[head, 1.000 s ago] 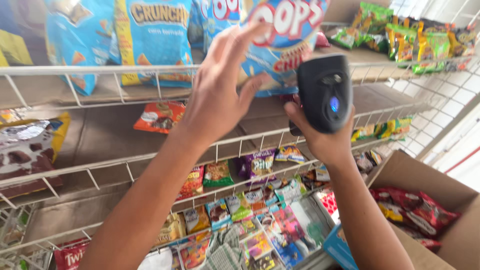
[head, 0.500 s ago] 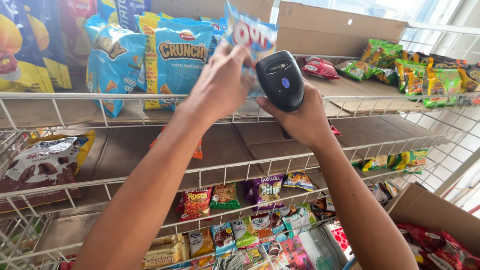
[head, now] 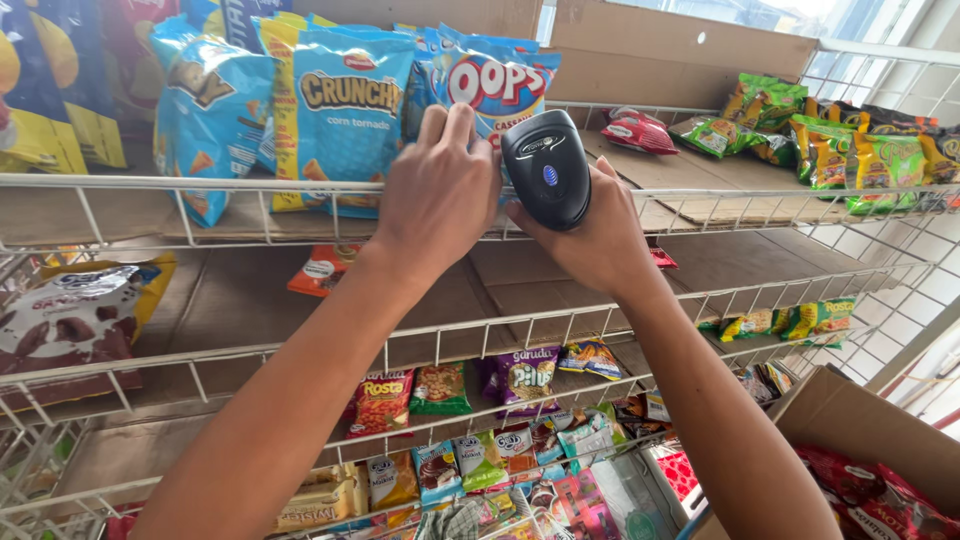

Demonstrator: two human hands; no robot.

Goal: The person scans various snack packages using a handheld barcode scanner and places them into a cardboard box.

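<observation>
Scanner: black handheld barcode scanner (head: 546,165), rounded glossy head, small blue oval button on its back, head tilted toward the bags on the top shelf.
Right hand: right hand (head: 597,235) wrapped around the scanner's grip from below, fingers clamped on it, thumb along the left side.
Snack bag: blue puffed snack bag (head: 490,85) with red and white lettering, standing upright at the front of the top shelf, just left of the scanner's head.
Left hand: left hand (head: 435,195) back up, fingers together and curled over the bag's lower edge, pressed against it at the shelf's front wire; actual pinch hidden behind the knuckles.
Neighbours: larger blue corn snack bag (head: 335,110) touching the held bag on its left; small red packet (head: 638,130) lying flat to the right, near the scanner.
Top shelf edge: white wire rail (head: 200,183) running across just under both hands; cardboard liner behind it.
Open room: bare cardboard between the red packet and the green packets (head: 850,150) at far right; middle shelf (head: 250,300) mostly bare below the forearms.
Lower shelves: crowded with small sachets (head: 440,390), close under both arms.
Right edge: open cardboard box (head: 850,420) near the right elbow.
</observation>
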